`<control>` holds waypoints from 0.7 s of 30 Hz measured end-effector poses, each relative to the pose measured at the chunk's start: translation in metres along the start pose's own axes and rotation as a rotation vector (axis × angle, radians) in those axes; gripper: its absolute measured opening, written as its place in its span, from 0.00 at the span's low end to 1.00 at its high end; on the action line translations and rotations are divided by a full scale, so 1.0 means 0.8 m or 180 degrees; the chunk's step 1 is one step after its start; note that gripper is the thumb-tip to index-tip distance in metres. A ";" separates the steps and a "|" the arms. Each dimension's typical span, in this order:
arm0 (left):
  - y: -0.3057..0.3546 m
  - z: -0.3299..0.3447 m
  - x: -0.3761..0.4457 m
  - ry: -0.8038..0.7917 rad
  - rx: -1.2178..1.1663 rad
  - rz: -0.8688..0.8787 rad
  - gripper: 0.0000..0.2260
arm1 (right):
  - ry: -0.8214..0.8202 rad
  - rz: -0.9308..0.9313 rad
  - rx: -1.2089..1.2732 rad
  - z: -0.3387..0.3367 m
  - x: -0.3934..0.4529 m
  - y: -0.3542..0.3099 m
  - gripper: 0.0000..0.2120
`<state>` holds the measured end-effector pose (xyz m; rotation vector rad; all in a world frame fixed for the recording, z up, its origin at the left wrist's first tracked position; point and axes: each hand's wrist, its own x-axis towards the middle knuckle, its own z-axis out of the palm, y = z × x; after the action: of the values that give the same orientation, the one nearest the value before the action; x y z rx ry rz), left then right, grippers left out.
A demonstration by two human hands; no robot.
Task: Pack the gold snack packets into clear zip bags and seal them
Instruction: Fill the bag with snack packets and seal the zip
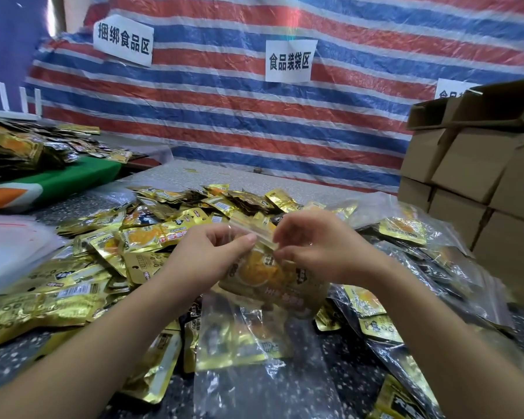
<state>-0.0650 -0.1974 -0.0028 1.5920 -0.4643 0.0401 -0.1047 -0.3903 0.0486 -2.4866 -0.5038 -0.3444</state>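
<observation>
— Grip?
— Left hand (pixel 215 252) and right hand (pixel 312 246) both pinch the zip bag's (pixel 273 279) top strip.
— Location?
— Bag, packets inside, held above the packet pile (pixel 152 234) on the table (pixel 339 358).

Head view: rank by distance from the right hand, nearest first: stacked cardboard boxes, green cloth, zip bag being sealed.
1. Zip bag being sealed: pinched at its top by the right hand and left hand.
2. Stacked cardboard boxes: far right.
3. Green cloth: far left, behind the packets.
</observation>
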 end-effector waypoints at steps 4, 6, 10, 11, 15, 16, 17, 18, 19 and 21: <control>0.007 -0.002 -0.002 -0.0098 -0.0338 -0.0019 0.07 | 0.0357 -0.0291 -0.0072 -0.005 0.000 -0.008 0.15; 0.011 -0.003 -0.004 -0.0124 -0.0455 0.0032 0.07 | 0.0427 -0.0384 -0.0059 -0.009 0.000 -0.012 0.14; 0.017 -0.005 -0.005 -0.0383 -0.0793 0.0125 0.07 | 0.0496 -0.0535 0.0126 -0.016 -0.003 -0.021 0.10; 0.017 -0.006 -0.005 -0.0416 -0.0802 0.0144 0.08 | 0.0522 -0.0559 0.0154 -0.017 -0.004 -0.023 0.10; 0.016 -0.006 -0.007 -0.0570 -0.0819 -0.0044 0.15 | 0.0618 -0.0462 0.0244 -0.021 -0.006 -0.028 0.07; 0.016 -0.005 -0.007 -0.0610 -0.0799 -0.0079 0.16 | 0.0654 -0.0416 0.0251 -0.021 -0.006 -0.029 0.07; 0.016 -0.005 -0.008 -0.0653 -0.0788 -0.0110 0.16 | 0.0712 -0.0376 0.0273 -0.021 -0.006 -0.030 0.06; 0.017 -0.004 -0.008 -0.0704 -0.0800 -0.0152 0.14 | 0.0781 -0.0336 0.0332 -0.022 -0.006 -0.032 0.06; 0.018 -0.004 -0.008 -0.0760 -0.0846 -0.0197 0.12 | 0.0843 -0.0290 0.0446 -0.023 -0.005 -0.033 0.06; 0.021 -0.003 -0.008 -0.0881 -0.1061 -0.0316 0.11 | 0.0930 -0.0204 0.0803 -0.027 -0.006 -0.036 0.05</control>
<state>-0.0757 -0.1932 0.0114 1.2932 -0.5733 -0.3216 -0.1239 -0.3818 0.0787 -2.1348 -0.4737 -0.6186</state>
